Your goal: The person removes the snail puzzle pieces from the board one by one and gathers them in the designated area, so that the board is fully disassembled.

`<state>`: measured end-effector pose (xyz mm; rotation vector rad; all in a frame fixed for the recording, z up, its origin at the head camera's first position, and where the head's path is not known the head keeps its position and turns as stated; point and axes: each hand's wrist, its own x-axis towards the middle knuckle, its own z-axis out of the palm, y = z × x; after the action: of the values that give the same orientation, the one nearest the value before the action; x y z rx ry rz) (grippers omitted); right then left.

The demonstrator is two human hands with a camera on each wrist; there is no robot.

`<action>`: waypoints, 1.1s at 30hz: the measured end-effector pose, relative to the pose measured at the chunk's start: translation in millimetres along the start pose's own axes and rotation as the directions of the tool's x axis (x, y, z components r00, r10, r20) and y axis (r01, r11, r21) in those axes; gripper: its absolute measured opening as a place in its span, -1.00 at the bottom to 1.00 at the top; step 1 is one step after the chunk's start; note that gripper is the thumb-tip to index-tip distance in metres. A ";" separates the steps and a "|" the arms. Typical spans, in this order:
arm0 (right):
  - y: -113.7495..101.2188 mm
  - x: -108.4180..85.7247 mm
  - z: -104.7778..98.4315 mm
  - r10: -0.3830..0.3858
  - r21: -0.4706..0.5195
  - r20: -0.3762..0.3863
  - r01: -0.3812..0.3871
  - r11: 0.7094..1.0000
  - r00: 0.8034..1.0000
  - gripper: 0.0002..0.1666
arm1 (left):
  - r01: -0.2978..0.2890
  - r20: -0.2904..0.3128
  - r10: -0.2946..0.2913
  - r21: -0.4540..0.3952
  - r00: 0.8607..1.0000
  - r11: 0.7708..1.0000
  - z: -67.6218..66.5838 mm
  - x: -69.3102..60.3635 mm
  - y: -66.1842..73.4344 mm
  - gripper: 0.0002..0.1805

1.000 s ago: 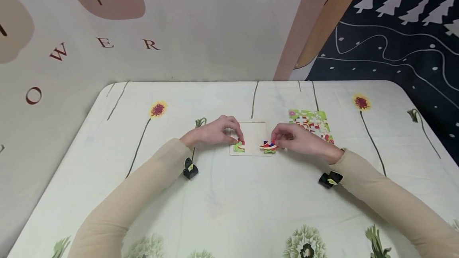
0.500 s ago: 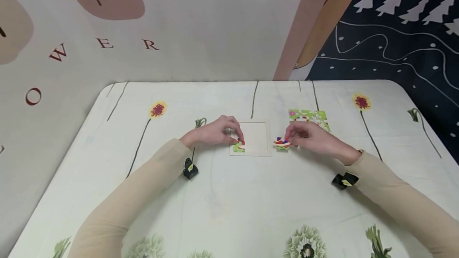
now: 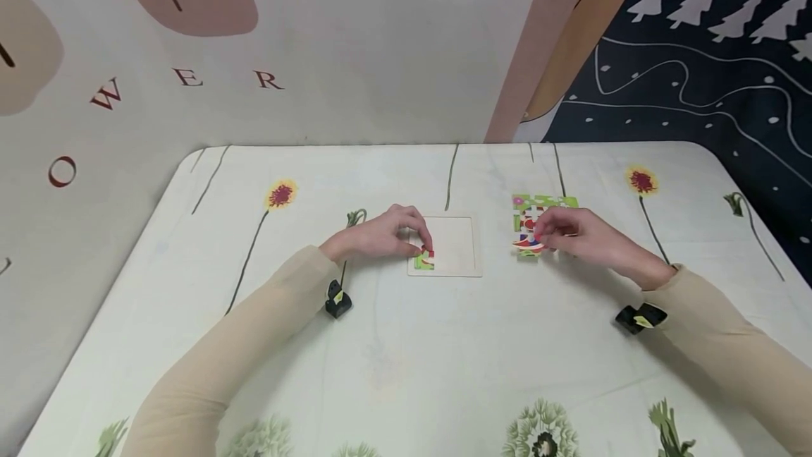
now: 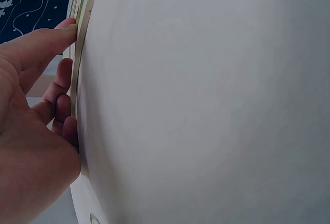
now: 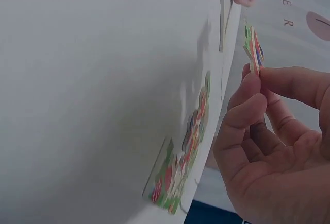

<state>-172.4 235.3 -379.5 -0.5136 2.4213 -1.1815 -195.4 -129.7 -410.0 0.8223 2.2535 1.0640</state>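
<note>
In the head view, a thin pale puzzle tray (image 3: 455,242) lies mid-table. Its lower left corner bears a green, red and white puzzle piece (image 3: 423,262). At that piece, the thumb and index fingertips of my left hand (image 3: 383,233) come together; the other fingers lie curled against the tray edge (image 4: 76,80) in the left wrist view. Right of the tray, my right hand (image 3: 586,240) pinches another puzzle piece (image 5: 253,49), striped red, blue and white with a green edge, between thumb and fingers. It hangs above the table, clear of the loose pieces.
A cluster of several puzzle pieces (image 5: 172,180) lies under and behind the right hand, partly hidden by it in the head view. A flower-printed white cloth (image 3: 406,344) covers the table. A pale wall (image 3: 380,55) stands behind its far edge.
My right hand has carried its puzzle piece rightward from over the tray's right edge to beside the loose pieces. The left hand stays in place.
</note>
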 end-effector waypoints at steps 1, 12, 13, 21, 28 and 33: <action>1.3 -0.9 -2.4 0.002 -0.007 -0.004 -0.002 1.000 1.000 -0.87 | 0.001 -0.001 -0.001 0.000 1.000 1.000 0.1 0.1 0.1 -0.82; 16.6 -7.0 -16.7 0.049 -0.034 -0.033 -0.050 0.998 0.998 -0.82 | 0.020 -0.005 -0.020 -0.007 1.000 1.000 0.6 0.1 0.0 -0.82; 17.8 -6.9 -17.0 0.053 -0.037 -0.033 -0.054 0.998 0.998 -0.81 | 0.021 -0.005 -0.021 -0.008 1.000 1.000 0.6 0.1 -0.1 -0.82; 26.8 -8.9 -19.5 0.069 -0.067 -0.044 -0.072 0.995 0.997 -0.84 | 0.026 -0.002 -0.026 -0.007 1.000 1.000 1.3 0.1 0.2 -0.82; 30.4 -10.0 -20.6 0.067 -0.081 -0.045 -0.070 0.994 0.997 -0.84 | 0.030 -0.002 -0.030 -0.004 1.000 1.000 0.7 -1.1 2.4 -0.82; 31.6 -9.8 -19.3 0.044 -0.096 -0.054 -0.049 0.994 0.998 -0.87 | 0.014 0.000 -0.014 0.000 1.000 1.000 0.5 -0.8 1.9 -0.82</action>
<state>-178.4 270.9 -392.2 -0.4584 2.5302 -1.0750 -193.9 -129.1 -408.6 0.8054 2.2564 1.0577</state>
